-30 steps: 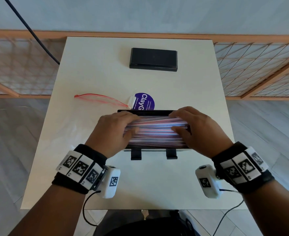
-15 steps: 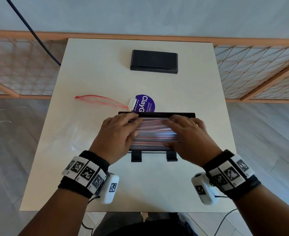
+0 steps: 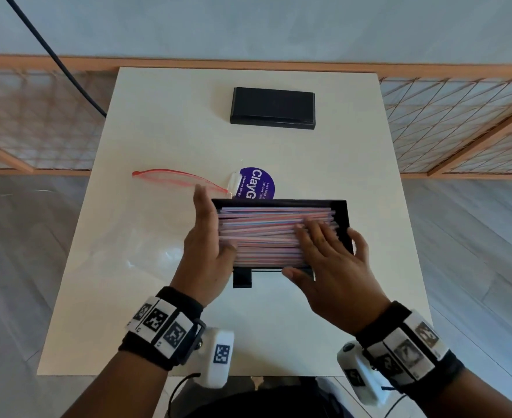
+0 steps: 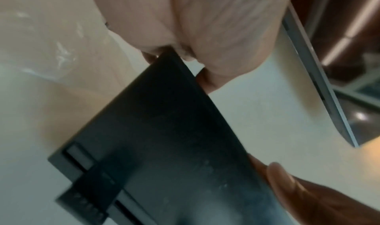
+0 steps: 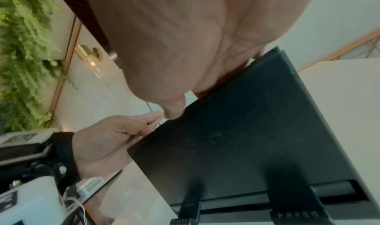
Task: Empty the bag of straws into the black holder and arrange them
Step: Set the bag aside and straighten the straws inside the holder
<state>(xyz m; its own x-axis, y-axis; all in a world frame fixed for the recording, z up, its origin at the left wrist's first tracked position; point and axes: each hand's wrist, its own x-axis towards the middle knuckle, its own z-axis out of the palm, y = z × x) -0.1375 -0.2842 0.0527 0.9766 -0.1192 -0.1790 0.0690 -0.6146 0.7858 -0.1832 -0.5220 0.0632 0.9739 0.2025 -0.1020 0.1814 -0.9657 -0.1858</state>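
The black holder (image 3: 341,213) sits mid-table, filled with pink, blue and white straws (image 3: 266,227) lying lengthwise. My left hand (image 3: 211,224) stands on edge with straight fingers pressed against the straws' left ends. My right hand (image 3: 324,254) lies spread on the right part of the pile, thumb at the front wall and little finger outside the right wall. In the left wrist view I see the holder's dark wall (image 4: 164,139) under my palm (image 4: 195,25). The right wrist view shows the same wall (image 5: 236,139), the right palm (image 5: 185,41) and my left hand (image 5: 107,139).
The empty clear zip bag (image 3: 170,224) with its red seal lies flat to the holder's left. A round purple sticker (image 3: 259,184) shows just behind the holder. A black lid (image 3: 272,108) rests near the table's far edge. Wooden lattice rails flank the table.
Both hands lay flat across the straws before. The left hand has turned onto its edge at the straws' left ends, and the right hand has slid toward the right end.
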